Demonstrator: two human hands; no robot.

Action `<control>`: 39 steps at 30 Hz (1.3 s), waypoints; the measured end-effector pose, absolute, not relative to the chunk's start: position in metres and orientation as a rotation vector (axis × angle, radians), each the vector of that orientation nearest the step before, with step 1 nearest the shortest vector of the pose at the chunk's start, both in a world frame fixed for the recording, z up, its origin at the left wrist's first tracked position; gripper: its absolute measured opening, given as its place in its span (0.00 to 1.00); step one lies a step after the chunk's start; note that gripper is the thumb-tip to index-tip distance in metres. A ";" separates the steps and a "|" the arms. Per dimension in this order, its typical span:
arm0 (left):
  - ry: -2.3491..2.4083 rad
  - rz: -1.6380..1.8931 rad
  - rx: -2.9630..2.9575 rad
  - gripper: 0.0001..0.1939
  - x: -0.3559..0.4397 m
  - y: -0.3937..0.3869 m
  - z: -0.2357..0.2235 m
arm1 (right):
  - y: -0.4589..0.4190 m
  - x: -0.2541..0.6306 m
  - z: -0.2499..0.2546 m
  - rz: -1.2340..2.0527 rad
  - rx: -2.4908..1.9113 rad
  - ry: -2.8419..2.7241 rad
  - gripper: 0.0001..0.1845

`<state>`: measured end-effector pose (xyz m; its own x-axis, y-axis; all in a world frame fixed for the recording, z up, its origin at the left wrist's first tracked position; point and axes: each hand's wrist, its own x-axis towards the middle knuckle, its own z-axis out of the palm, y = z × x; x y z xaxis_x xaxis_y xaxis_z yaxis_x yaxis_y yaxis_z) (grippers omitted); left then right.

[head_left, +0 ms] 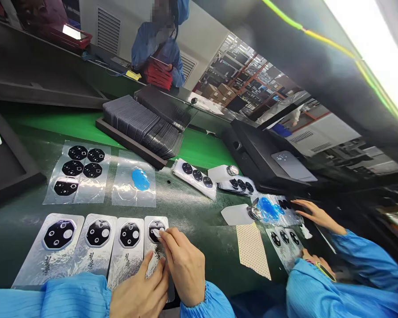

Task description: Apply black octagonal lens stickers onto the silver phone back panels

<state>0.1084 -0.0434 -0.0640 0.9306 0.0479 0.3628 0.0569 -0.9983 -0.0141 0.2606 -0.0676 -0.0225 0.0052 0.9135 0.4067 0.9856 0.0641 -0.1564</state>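
Note:
Several silver phone back covers lie side by side at the near edge, each with a black octagonal camera plate. My left hand point(141, 291) rests flat on the lower end of the rightmost cover point(152, 254), fingers stretched out. My right hand point(182, 263) pinches thumb and forefinger at that cover's camera plate point(155, 230), on a small white piece I cannot make out.
Clear film sheets with black camera plates point(78, 170) and a blue tab point(140, 179) lie further back. A tray of stacked dark covers point(146, 126) stands behind. A co-worker's hands point(313, 214) reach over blue film at right, near a perforated card point(252, 249). Another person stands far back.

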 end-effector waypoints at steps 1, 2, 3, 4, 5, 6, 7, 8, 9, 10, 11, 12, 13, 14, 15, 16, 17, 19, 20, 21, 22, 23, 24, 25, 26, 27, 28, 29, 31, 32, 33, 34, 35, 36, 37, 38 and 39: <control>-0.086 -0.583 -3.060 0.16 0.109 -0.044 -0.064 | -0.068 0.260 -0.023 -0.240 -1.891 -1.947 0.18; -0.086 -0.590 -3.059 0.15 0.109 -0.044 -0.064 | -0.068 0.260 -0.023 -0.237 -1.891 -1.944 0.18; -0.087 -0.597 -3.058 0.15 0.109 -0.044 -0.064 | -0.068 0.259 -0.024 -0.236 -1.892 -1.942 0.18; -0.087 -0.601 -3.058 0.15 0.109 -0.043 -0.064 | -0.069 0.259 -0.024 -0.235 -1.894 -1.943 0.18; -0.086 -0.602 -3.057 0.16 0.109 -0.043 -0.064 | -0.068 0.258 -0.025 -0.235 -1.895 -1.944 0.18; -0.087 -0.601 -3.057 0.16 0.109 -0.043 -0.064 | -0.068 0.258 -0.025 -0.234 -1.897 -1.946 0.18; -0.090 -0.599 -3.056 0.16 0.109 -0.043 -0.064 | -0.068 0.258 -0.025 -0.234 -1.900 -1.948 0.17; -0.089 -0.597 -3.055 0.16 0.109 -0.043 -0.064 | -0.068 0.258 -0.025 -0.234 -1.903 -1.950 0.17; -0.088 -0.597 -3.053 0.16 0.109 -0.043 -0.064 | -0.068 0.258 -0.025 -0.234 -1.906 -1.952 0.17; -0.087 -0.596 -3.052 0.16 0.109 -0.043 -0.064 | -0.068 0.258 -0.025 -0.234 -1.909 -1.953 0.17; -0.087 -0.596 -3.051 0.16 0.109 -0.043 -0.064 | -0.068 0.258 -0.025 -0.234 -1.911 -1.952 0.17; -0.087 -0.596 -3.051 0.16 0.109 -0.043 -0.064 | -0.068 0.258 -0.024 -0.235 -1.913 -1.952 0.17; -0.086 -0.595 -3.052 0.16 0.109 -0.043 -0.064 | -0.069 0.257 -0.024 -0.237 -1.914 -1.950 0.17; -0.089 -0.596 -3.053 0.16 0.109 -0.043 -0.064 | -0.069 0.257 -0.024 -0.240 -1.914 -1.948 0.17; -0.092 -0.599 -3.055 0.16 0.109 -0.043 -0.064 | -0.069 0.256 -0.024 -0.243 -1.915 -1.946 0.17; -0.091 -0.603 -3.057 0.16 0.109 -0.043 -0.063 | -0.069 0.256 -0.024 -0.247 -1.915 -1.944 0.17; -0.093 -0.608 -3.057 0.16 0.109 -0.043 -0.063 | -0.068 0.256 -0.024 -0.251 -1.916 -1.942 0.17; -0.099 -0.618 -3.054 0.17 0.109 -0.043 -0.063 | -0.068 0.255 -0.024 -0.256 -1.919 -1.940 0.18; -0.102 -0.620 -3.053 0.17 0.109 -0.043 -0.063 | -0.068 0.255 -0.024 -0.257 -1.921 -1.939 0.18; -0.108 -0.621 -3.051 0.17 0.109 -0.043 -0.063 | -0.068 0.255 -0.024 -0.258 -1.923 -1.938 0.18; -0.115 -0.627 -3.049 0.17 0.109 -0.044 -0.064 | -0.068 0.255 -0.024 -0.258 -1.925 -1.938 0.18; -0.120 -0.629 -3.050 0.17 0.109 -0.044 -0.064 | -0.068 0.255 -0.024 -0.257 -1.926 -1.937 0.18; -0.122 -0.630 -3.052 0.17 0.109 -0.044 -0.065 | -0.069 0.254 -0.024 -0.256 -1.925 -1.938 0.18; -0.121 -0.631 -3.054 0.17 0.109 -0.044 -0.066 | -0.069 0.254 -0.024 -0.253 -1.924 -1.940 0.18; -0.115 -0.630 -3.057 0.16 0.109 -0.045 -0.066 | -0.070 0.254 -0.024 -0.251 -1.921 -1.941 0.18; -0.110 -0.626 -3.060 0.16 0.109 -0.045 -0.066 | -0.070 0.254 -0.024 -0.250 -1.915 -1.944 0.18; -0.104 -0.622 -3.061 0.16 0.109 -0.045 -0.067 | -0.070 0.254 -0.024 -0.249 -1.907 -1.946 0.18; -0.101 -0.617 -3.061 0.17 0.109 -0.045 -0.067 | -0.070 0.254 -0.025 -0.248 -1.901 -1.948 0.19; -0.101 -0.609 -3.057 0.17 0.109 -0.045 -0.067 | -0.071 0.255 -0.028 -0.236 -1.907 -1.943 0.19; -0.104 -0.603 -3.055 0.17 0.109 -0.045 -0.067 | -0.071 0.255 -0.029 -0.228 -1.924 -1.932 0.18; -0.104 -0.599 -3.054 0.17 0.109 -0.045 -0.067 | -0.072 0.255 -0.031 -0.218 -1.950 -1.916 0.17; -0.105 -0.598 -3.052 0.17 0.109 -0.045 -0.066 | -0.072 0.255 -0.033 -0.212 -1.975 -1.897 0.16; -0.108 -0.602 -3.051 0.17 0.109 -0.045 -0.066 | -0.073 0.254 -0.034 -0.207 -1.996 -1.881 0.16; -0.109 -0.609 -3.049 0.16 0.109 -0.045 -0.066 | -0.074 0.253 -0.035 -0.205 -2.011 -1.870 0.15; -0.109 -0.613 -3.047 0.16 0.109 -0.045 -0.066 | -0.074 0.253 -0.037 -0.205 -2.019 -1.862 0.14; -0.112 -0.613 -3.048 0.16 0.110 -0.045 -0.066 | -0.075 0.252 -0.037 -0.204 -2.022 -1.860 0.14; -0.117 -0.610 -3.049 0.16 0.110 -0.045 -0.066 | -0.075 0.252 -0.038 -0.202 -2.025 -1.857 0.14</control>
<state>0.1096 -0.0453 -0.0657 0.9204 0.0677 0.3851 0.0793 -0.9968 -0.0143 0.2523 -0.0746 -0.0380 0.1144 0.9269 0.3575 0.9820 -0.0511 -0.1816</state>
